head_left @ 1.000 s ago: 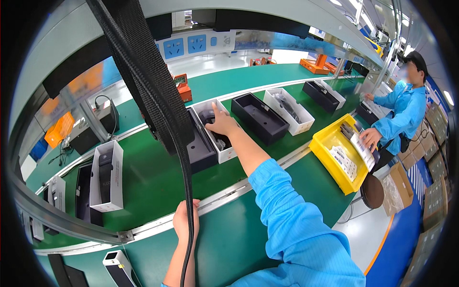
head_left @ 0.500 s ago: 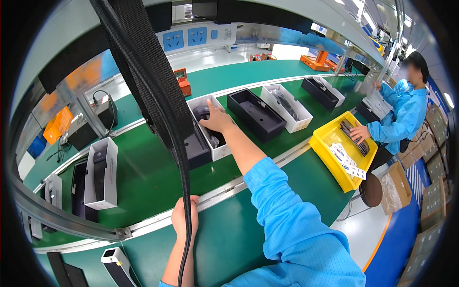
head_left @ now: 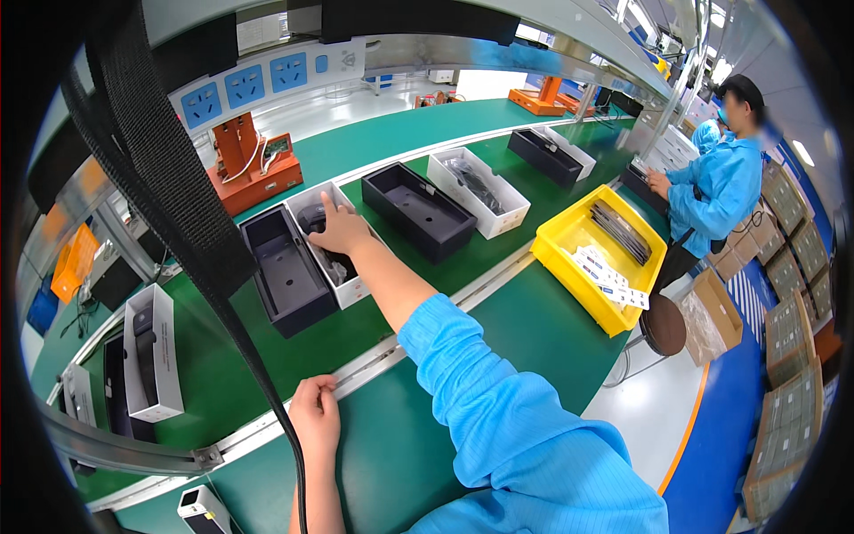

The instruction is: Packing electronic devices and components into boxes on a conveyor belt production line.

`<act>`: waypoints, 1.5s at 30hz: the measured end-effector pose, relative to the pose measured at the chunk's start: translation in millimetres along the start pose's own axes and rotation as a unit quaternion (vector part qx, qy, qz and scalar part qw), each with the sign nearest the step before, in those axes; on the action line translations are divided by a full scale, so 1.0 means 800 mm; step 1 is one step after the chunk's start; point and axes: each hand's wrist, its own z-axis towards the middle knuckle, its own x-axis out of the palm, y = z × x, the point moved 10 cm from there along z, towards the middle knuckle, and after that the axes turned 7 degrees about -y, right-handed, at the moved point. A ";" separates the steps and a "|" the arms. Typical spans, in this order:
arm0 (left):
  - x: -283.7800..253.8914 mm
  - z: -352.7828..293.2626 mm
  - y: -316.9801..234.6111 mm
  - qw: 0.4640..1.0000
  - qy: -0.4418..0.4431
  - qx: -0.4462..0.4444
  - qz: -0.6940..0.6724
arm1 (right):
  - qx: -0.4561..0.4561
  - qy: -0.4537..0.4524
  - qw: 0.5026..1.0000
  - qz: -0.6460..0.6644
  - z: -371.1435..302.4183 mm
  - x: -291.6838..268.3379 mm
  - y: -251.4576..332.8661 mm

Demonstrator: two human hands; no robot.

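My right hand (head_left: 345, 230) reaches over a narrow white box (head_left: 356, 287), its thumb and fingers spread above the contents. Inside lies a dark device (head_left: 312, 217) with dark, glossy wrapped pieces below it, partly covered by the hand. Whether the fingertips touch the device, I cannot tell. Directly left of this box sits a dark open tray (head_left: 289, 274) with a moulded floor. My left hand (head_left: 315, 416) rests at the metal rail (head_left: 369, 360) along the near side of the green belt, fingers curled in loosely, with nothing visible in them.
More dark trays (head_left: 418, 214) and white boxes (head_left: 485, 194) stand along the belt (head_left: 222, 356). At right, a yellow bin (head_left: 614, 316) holds dark flat pieces and printed sheets. A co-worker (head_left: 716, 191) stands beyond it. A black strap and cable (head_left: 209, 276) hang at left.
My view has turned, so the scene sits further left. My right hand stays over the same white box. The co-worker's hand has left the yellow bin and is now at a dark box.
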 end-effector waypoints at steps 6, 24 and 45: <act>0.004 -0.004 -0.021 1.000 0.002 -0.008 0.015 | -0.011 -0.007 1.000 0.002 -0.002 -0.004 0.003; 0.026 -0.018 -0.005 0.995 0.090 0.026 0.017 | -0.102 -0.020 0.994 0.020 -0.007 0.031 0.038; 0.031 -0.017 -0.003 0.994 0.076 0.074 0.029 | -0.054 -0.024 0.997 -0.044 -0.016 0.027 0.061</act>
